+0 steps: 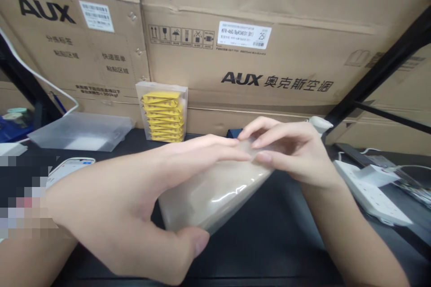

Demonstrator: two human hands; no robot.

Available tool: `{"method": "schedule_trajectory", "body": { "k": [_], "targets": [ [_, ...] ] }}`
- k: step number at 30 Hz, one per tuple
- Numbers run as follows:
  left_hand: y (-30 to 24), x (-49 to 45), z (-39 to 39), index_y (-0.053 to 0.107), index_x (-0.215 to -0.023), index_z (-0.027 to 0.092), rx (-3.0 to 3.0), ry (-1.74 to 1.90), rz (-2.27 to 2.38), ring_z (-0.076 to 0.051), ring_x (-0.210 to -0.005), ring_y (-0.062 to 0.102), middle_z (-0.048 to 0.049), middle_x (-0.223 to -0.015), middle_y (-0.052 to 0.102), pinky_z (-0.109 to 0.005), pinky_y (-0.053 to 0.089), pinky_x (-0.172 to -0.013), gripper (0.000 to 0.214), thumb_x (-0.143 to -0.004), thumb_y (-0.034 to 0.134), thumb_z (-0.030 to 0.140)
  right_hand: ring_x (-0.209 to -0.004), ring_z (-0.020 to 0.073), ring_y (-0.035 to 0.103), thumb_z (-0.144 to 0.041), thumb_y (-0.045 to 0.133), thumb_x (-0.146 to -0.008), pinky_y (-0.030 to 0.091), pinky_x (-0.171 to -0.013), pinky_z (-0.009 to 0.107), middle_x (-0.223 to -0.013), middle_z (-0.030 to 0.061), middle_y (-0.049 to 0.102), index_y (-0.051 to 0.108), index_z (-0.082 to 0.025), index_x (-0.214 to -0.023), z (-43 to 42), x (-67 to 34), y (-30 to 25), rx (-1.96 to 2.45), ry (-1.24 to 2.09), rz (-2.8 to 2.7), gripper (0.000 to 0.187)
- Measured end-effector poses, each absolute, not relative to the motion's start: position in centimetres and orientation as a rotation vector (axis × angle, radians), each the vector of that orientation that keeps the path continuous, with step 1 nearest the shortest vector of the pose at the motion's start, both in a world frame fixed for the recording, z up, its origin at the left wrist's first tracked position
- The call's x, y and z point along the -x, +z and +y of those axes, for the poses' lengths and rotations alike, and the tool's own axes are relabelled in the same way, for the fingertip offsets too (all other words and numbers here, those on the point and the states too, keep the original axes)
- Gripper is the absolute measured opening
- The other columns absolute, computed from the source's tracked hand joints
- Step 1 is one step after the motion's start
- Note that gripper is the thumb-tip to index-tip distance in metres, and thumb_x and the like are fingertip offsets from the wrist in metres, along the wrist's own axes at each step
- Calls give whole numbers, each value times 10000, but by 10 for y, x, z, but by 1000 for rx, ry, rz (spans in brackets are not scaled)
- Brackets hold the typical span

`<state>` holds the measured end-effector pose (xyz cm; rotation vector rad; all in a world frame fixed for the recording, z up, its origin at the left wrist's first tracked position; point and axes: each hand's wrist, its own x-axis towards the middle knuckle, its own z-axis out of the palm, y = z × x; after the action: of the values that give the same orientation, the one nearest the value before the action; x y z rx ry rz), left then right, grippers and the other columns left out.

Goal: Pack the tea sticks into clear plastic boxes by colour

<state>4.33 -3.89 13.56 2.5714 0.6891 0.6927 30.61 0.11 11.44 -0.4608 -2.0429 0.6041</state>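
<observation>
Between my hands is a translucent, shiny plastic box [222, 188], tilted above the dark tabletop. My left hand [158, 197] grips it from the left, thumb on the near lower edge and fingers across the top. At its far right end, my right hand [286, 148] pinches the corner with thumb and fingertips. Both hands' fingertips meet near that end. What the box holds, if anything, cannot be made out. Behind it stands a clear plastic box [164, 112] filled with stacked yellow packets.
An open clear plastic tray [84, 130] lies at the back left, near a phone [72, 168]. White power strips [373, 193] with cables lie on the right. Large AUX cardboard boxes [202, 67] form the back wall, and black metal shelf bars [377, 71] slant at the right.
</observation>
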Motion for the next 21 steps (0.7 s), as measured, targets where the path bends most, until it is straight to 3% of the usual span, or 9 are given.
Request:
{"method": "schedule_trajectory", "body": {
  "k": [5,14,21],
  "targets": [
    [134,-42,-35,381,-1454,380,-2608,628,599,-281,-1377,438,65,-1490,472,-368,471,-1079,844,-677,603,138,-911,199,720,-140,750,-782,598,-795,333,-992,21,763,779,-276,-916,-8,-304,111,512,391,-2034,193],
    [131,-41,-38,379,-1465,381,-2571,664,609,-291,-1350,470,59,-1474,490,-381,488,-1060,833,-694,611,167,-867,179,725,-189,752,-800,599,-824,332,-932,12,757,759,-269,-826,-10,-304,114,584,591,-1925,85],
    [131,-43,-39,396,-1448,381,-2558,652,614,-301,-1273,545,52,-1423,545,-341,559,-946,839,-669,614,160,-1004,197,708,-199,714,-838,588,-878,354,-1097,25,737,752,-292,-934,-5,-313,119,497,845,-2053,139]
  ]
}}
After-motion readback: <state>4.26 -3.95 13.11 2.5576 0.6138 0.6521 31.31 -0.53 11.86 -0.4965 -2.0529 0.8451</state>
